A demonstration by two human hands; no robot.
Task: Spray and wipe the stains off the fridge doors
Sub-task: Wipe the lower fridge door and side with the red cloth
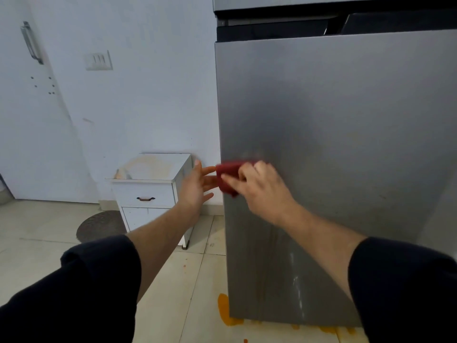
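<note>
Right fingers (262,167): curled round a red cloth (228,179), pressing it to the door; motion blur hides the exact grip.
Left fingers (207,171): straight and spread, holding nothing, with the tips at the door's left edge beside the cloth; contact cannot be told.
Door (346,144): lower grey fridge door, shut; the cloth sits at its left edge, about mid-height.
Streaks (296,280): pale runs low on the door, below the cloth, not yet wiped.
Spill (223,310): orange puddle on the floor at the door's foot.
Spray bottle: not in view.
Risk 1: the cloth may slip off the door, since it overhangs the edge.
Risk 2: a step forward could land in the spill and skid.
Risk 3: a soiled cloth may smear the streaks rather than lift them.
</note>
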